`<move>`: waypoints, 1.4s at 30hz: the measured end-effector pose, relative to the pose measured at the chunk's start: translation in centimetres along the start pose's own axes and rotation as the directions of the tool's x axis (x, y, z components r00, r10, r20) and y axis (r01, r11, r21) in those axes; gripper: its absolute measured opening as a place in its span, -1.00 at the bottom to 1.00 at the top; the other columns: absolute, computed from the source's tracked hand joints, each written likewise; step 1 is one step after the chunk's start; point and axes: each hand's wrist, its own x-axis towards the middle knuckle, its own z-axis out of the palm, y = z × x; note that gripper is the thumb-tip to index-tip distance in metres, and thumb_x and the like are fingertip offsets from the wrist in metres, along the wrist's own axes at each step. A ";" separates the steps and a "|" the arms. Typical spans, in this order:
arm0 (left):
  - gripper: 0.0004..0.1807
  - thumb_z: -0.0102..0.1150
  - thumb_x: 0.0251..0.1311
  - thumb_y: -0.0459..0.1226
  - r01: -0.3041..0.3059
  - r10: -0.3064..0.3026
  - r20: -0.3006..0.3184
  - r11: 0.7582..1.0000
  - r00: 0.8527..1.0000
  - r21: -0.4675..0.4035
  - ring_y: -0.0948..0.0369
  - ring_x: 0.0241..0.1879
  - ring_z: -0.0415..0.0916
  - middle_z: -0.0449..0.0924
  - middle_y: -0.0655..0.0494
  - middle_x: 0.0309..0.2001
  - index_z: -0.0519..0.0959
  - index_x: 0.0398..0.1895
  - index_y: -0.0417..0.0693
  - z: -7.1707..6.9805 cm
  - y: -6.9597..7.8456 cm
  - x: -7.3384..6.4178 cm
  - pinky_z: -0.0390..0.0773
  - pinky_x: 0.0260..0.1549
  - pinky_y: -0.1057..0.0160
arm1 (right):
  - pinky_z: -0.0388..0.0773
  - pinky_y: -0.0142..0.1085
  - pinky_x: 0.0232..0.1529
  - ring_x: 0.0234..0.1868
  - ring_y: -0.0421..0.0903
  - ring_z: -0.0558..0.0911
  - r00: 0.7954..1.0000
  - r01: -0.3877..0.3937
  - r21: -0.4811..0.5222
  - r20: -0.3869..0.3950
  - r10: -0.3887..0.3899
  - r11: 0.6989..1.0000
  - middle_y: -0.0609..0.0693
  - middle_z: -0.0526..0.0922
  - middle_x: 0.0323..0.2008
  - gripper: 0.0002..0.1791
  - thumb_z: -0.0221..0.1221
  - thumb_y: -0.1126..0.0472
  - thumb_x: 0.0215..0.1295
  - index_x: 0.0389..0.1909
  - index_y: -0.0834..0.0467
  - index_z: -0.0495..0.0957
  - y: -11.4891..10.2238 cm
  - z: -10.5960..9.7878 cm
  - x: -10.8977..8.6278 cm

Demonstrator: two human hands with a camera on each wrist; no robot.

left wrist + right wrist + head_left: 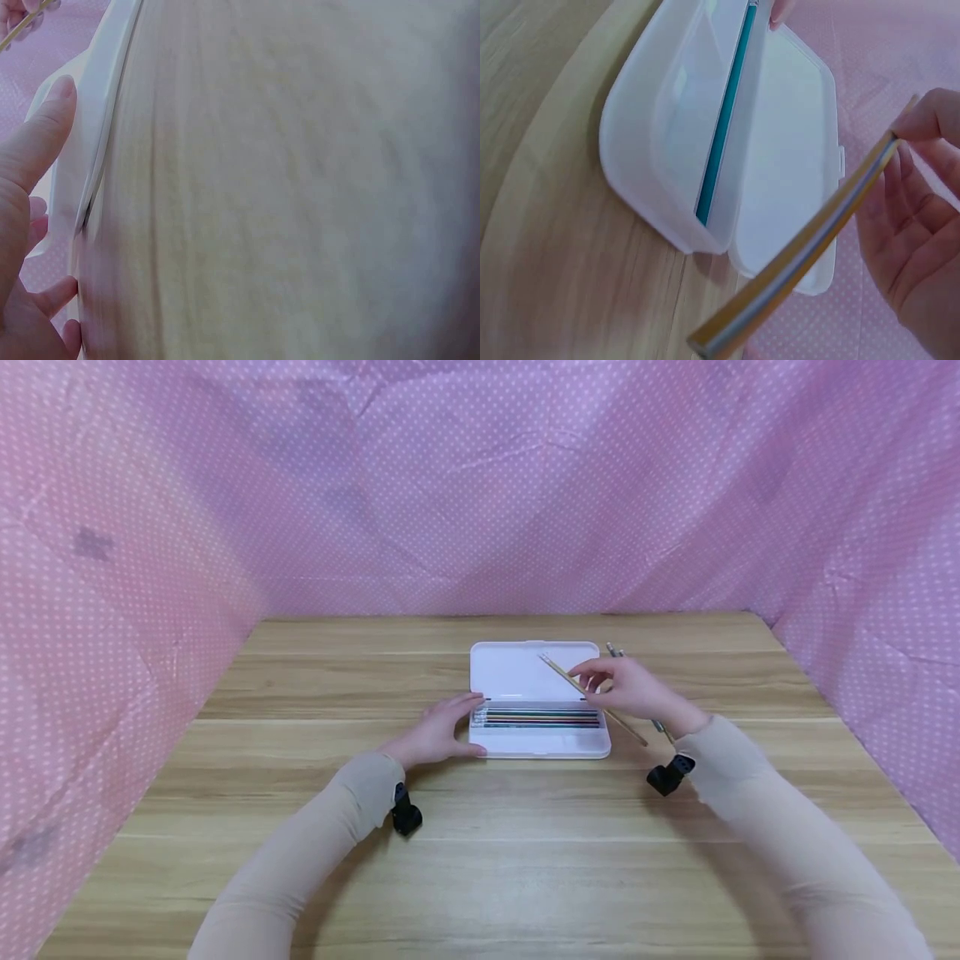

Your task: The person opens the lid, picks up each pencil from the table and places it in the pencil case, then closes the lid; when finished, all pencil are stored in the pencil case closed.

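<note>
A white pencil case (pixel 546 745) lies with its lid (pixel 517 670) tilted back. Several dark and coloured pencils (pixel 543 719) with clear-looking ends lie side by side inside it. My left hand (pixel 438 731) holds the case's left end, thumb at the front corner and fingers near the hinge. Above the case's right side, my right hand (pixel 628 687) pinches a yellow pencil (pixel 795 255) with a silvery stripe, slanted down to the right. Whether that is one pencil or two together I cannot tell. In the right wrist view a teal pencil (pixel 727 112) shows inside the case.
Beyond the right hand, other pencils (pixel 657 726) lie on the wooden table (pixel 480 860), partly hidden by the hand and wrist. A pink dotted cloth (pixel 480 510) hangs behind the table and along both sides.
</note>
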 end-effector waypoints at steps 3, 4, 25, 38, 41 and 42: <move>-0.02 0.36 -0.02 0.09 0.003 -0.003 0.000 1.000 1.000 -0.002 -0.03 0.45 -0.05 0.02 0.08 0.48 0.11 0.46 0.08 -0.1 0.1 0.0 -0.13 0.33 -0.30 | 0.59 -0.33 -0.26 -0.22 -0.06 0.56 0.998 0.049 -0.013 0.039 -0.048 0.999 0.05 0.60 -0.30 -0.59 0.18 0.46 0.11 0.03 0.25 0.56 -0.3 0.4 0.8; -0.02 0.36 -0.02 0.08 0.003 -0.003 -0.001 1.000 1.000 -0.004 -0.03 0.45 -0.05 0.02 0.07 0.48 0.12 0.46 0.08 -0.1 0.1 0.0 -0.13 0.34 -0.30 | 0.59 -0.32 -0.26 -0.22 -0.06 0.57 0.996 0.074 -0.024 0.050 -0.073 0.997 0.04 0.60 -0.29 -0.59 0.18 0.46 0.11 0.03 0.25 0.56 -0.4 0.5 1.0; -0.02 0.35 -0.01 0.11 0.009 -0.009 0.003 1.000 1.000 0.002 -0.02 0.45 -0.04 0.05 0.08 0.48 0.12 0.46 0.09 0.0 0.1 0.1 -0.08 0.34 -0.27 | 0.51 -0.20 -0.10 -0.22 -0.12 0.54 0.944 0.138 -0.265 0.326 -0.046 0.954 -0.02 0.64 -0.25 -0.60 0.19 0.41 0.14 0.04 0.14 0.59 -2.3 3.2 4.5; -0.02 0.36 -0.03 0.11 -0.006 0.006 -0.004 1.000 1.000 -0.011 -0.03 0.45 -0.04 0.05 0.06 0.47 0.14 0.45 0.05 0.0 0.0 0.1 -0.10 0.33 -0.29 | 0.54 -0.22 -0.10 -0.25 -0.12 0.56 0.938 0.149 -0.285 0.343 -0.044 0.947 0.01 0.64 -0.27 -0.60 0.18 0.44 0.11 0.02 0.17 0.60 -2.2 4.1 5.5; -0.01 0.36 -0.03 0.11 -0.007 0.007 -0.004 1.000 1.000 -0.010 -0.02 0.45 -0.04 0.05 0.06 0.47 0.14 0.45 0.05 0.0 0.0 0.1 -0.10 0.34 -0.28 | 0.53 -0.22 -0.07 -0.25 -0.12 0.55 0.934 0.141 -0.276 0.354 -0.035 0.951 0.01 0.64 -0.26 -0.61 0.16 0.44 0.13 0.01 0.17 0.60 -2.0 4.4 5.8; -0.01 0.36 -0.03 0.11 -0.007 0.007 -0.003 1.000 1.000 -0.008 -0.02 0.45 -0.04 0.05 0.06 0.47 0.13 0.45 0.06 0.1 0.0 0.1 -0.11 0.34 -0.28 | 0.53 -0.22 -0.06 -0.24 -0.12 0.54 0.933 0.136 -0.273 0.359 -0.030 0.952 0.01 0.64 -0.25 -0.61 0.16 0.45 0.13 0.01 0.17 0.61 -1.9 4.6 5.8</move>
